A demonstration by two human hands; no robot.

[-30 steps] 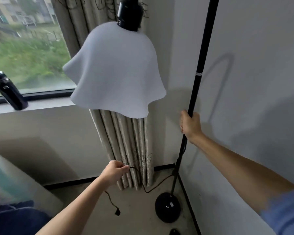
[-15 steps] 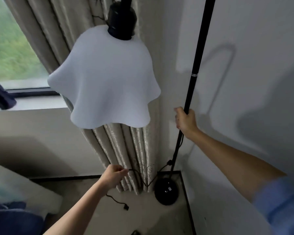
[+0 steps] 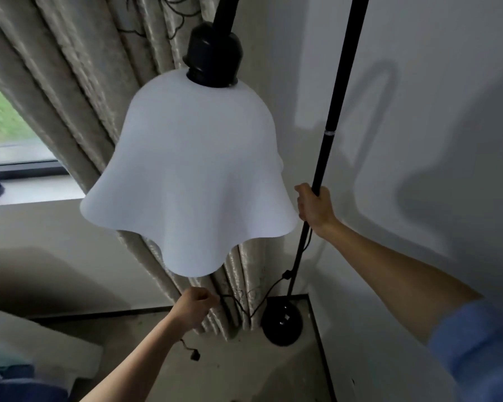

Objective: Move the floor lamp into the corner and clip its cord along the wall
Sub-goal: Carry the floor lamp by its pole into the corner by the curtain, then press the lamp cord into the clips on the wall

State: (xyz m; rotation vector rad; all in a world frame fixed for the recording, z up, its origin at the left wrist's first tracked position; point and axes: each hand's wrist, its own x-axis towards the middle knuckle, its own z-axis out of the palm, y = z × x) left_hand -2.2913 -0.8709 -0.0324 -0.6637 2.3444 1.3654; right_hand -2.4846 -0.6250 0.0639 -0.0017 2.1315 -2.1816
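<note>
The floor lamp has a thin black pole, a round black base and a wavy white shade hanging from a black socket. The base stands on the floor in the corner, against the curtain and close to the right wall. My right hand is closed around the pole at mid height. My left hand is low in front of the curtain, pinching the black cord. The cord sags from the pole to that hand, and its plug end dangles just above the floor.
A beige patterned curtain hangs behind the shade down to the floor. A window and its sill are at the left. A plain wall fills the right. A dark skirting strip lines the floor edge. White and blue bedding sits at the lower left.
The lamp base has moved back into the corner beside the curtain. My view has moved closer and turned right, so the shade looks larger. Both hands keep their grips.
</note>
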